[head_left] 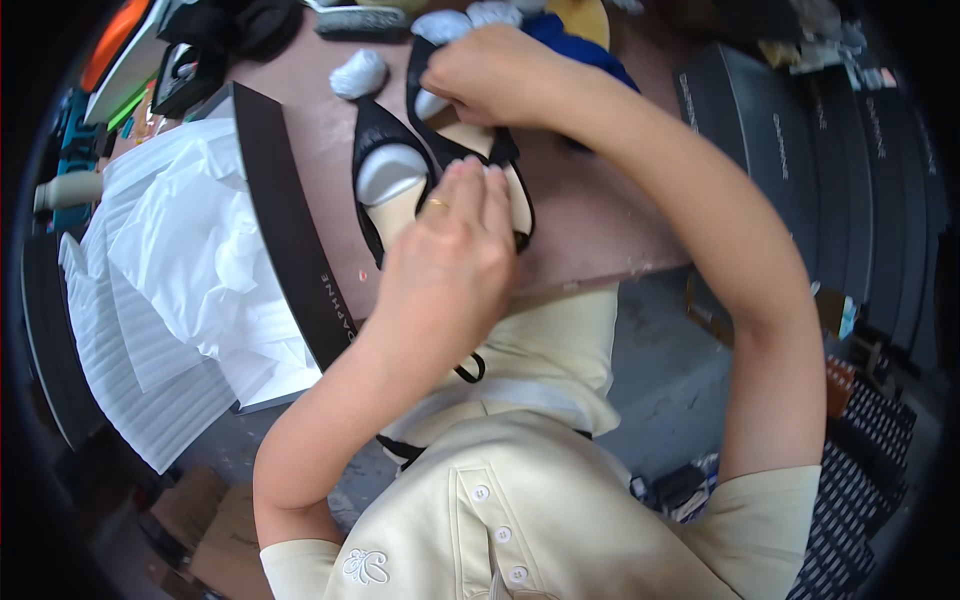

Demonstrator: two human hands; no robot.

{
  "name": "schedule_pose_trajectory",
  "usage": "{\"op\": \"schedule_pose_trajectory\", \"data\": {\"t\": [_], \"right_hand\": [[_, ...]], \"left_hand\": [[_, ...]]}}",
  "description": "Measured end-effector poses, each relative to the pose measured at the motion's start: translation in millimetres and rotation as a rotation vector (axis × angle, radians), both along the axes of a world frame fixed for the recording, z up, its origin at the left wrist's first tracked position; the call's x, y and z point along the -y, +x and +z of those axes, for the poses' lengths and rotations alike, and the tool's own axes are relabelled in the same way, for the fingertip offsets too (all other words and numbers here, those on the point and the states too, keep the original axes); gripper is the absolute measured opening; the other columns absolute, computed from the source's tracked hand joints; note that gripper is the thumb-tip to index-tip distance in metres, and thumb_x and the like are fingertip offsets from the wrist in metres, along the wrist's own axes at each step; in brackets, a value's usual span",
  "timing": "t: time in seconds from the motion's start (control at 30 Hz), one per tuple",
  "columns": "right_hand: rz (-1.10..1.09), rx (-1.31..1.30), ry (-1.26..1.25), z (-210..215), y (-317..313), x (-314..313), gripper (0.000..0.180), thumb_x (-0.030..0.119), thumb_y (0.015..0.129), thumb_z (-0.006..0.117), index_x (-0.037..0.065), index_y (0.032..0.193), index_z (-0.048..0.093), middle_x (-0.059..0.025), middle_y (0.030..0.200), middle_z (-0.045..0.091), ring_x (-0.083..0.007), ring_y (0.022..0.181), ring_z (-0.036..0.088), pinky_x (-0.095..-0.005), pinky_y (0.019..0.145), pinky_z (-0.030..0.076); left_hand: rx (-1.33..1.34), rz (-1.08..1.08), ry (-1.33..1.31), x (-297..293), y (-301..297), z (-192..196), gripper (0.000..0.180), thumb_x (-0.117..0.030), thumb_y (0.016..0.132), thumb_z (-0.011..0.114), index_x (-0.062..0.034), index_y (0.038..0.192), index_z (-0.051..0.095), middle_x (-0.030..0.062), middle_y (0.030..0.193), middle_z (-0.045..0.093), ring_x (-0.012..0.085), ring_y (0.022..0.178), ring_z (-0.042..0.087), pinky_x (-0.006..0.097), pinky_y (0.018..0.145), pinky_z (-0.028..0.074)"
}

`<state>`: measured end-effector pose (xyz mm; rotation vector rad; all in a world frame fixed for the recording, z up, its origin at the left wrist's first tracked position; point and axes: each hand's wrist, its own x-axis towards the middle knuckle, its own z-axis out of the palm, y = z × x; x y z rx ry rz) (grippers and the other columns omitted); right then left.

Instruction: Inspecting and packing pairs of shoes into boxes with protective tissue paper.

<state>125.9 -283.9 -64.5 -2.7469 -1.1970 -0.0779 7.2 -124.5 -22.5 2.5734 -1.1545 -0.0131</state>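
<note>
Two black women's shoes with beige insoles lie side by side on the table. White padding fills the toe of the left shoe (359, 155), and some white shows in the front of the right shoe (419, 75). My left hand (450, 240), with a ring on one finger, presses its fingers together over the rear of the right shoe; its thumb is hidden. Curled over that shoe's front is my right hand (495, 75). Whatever its fingers pinch is hidden beneath them. A black strap loop (471, 369) hangs below the left hand.
To the left stands an open dark shoe box (280, 220) with white tissue paper (190, 250) and foam wrap. Crumpled paper balls, one a white ball (358, 74), lie beyond the shoes, near blue cloth (575, 48). Several grey shoe boxes (755, 130) line the right side.
</note>
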Motion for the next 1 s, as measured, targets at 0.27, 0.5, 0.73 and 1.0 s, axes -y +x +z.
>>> {"op": "schedule_pose_trajectory", "data": {"t": [0.27, 0.5, 0.73, 1.0], "right_hand": [[-0.112, 0.2, -0.101, -16, -1, -22, 0.04, 0.014, 0.063, 0.071, 0.008, 0.099, 0.054, -0.0081, 0.086, 0.063, -0.0261, 0.075, 0.065, -0.0357, 0.062, 0.051], [-0.112, -0.138, -0.303, 27, 21, -24, 0.034, 0.019, 0.062, 0.074, 0.008, 0.094, 0.068, -0.0156, 0.091, 0.067, -0.0304, 0.091, 0.064, -0.0379, 0.079, 0.051], [-0.14, -0.246, -0.358, 35, 24, -27, 0.036, 0.017, 0.062, 0.074, 0.009, 0.097, 0.067, -0.0143, 0.094, 0.067, -0.0306, 0.093, 0.064, -0.039, 0.08, 0.051], [-0.177, -0.081, -0.19, 15, 8, -14, 0.048, 0.019, 0.061, 0.077, 0.011, 0.103, 0.054, -0.0125, 0.084, 0.064, -0.0329, 0.079, 0.064, -0.0426, 0.065, 0.05]], "left_hand": [[-0.055, 0.039, 0.015, 0, 0, 0, 0.059, -0.014, 0.065, 0.072, 0.0108, 0.115, 0.05, 0.025, 0.114, 0.054, 0.0328, 0.106, 0.058, 0.034, 0.086, 0.05], [0.0, 0.021, 0.024, -1, 0, -4, 0.058, -0.015, 0.065, 0.072, 0.0125, 0.112, 0.052, 0.0267, 0.111, 0.055, 0.0321, 0.102, 0.06, 0.033, 0.083, 0.051], [0.008, 0.014, -0.005, -3, -1, -7, 0.06, -0.016, 0.065, 0.072, 0.0155, 0.112, 0.052, 0.0284, 0.108, 0.057, 0.033, 0.102, 0.06, 0.033, 0.082, 0.052], [-0.018, 0.01, -0.013, -3, 1, -3, 0.061, -0.018, 0.066, 0.071, 0.0155, 0.113, 0.051, 0.0288, 0.109, 0.056, 0.0324, 0.102, 0.06, 0.032, 0.08, 0.053]]}}
